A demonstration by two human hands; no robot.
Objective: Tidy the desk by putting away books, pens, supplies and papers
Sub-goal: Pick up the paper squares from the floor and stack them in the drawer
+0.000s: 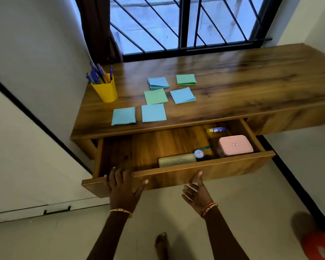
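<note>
Open drawer (204,171), long axis left to right. Left hand (123,186) lies flat on its front panel, fingers spread; right hand (196,194), fingers relaxed, touches the panel's lower edge. Paper pads (154,113) lie beyond on the bench (242,79).

You've got a brown wood-grain counter (233,76), a yellow cup (105,91) of blue pens (97,74) at upper left, blue and green paper squares (154,112) mid-frame, and a pink box (235,145) in the matching wood-grain drawer (204,173). Lower right, a red stool (321,244).
</note>
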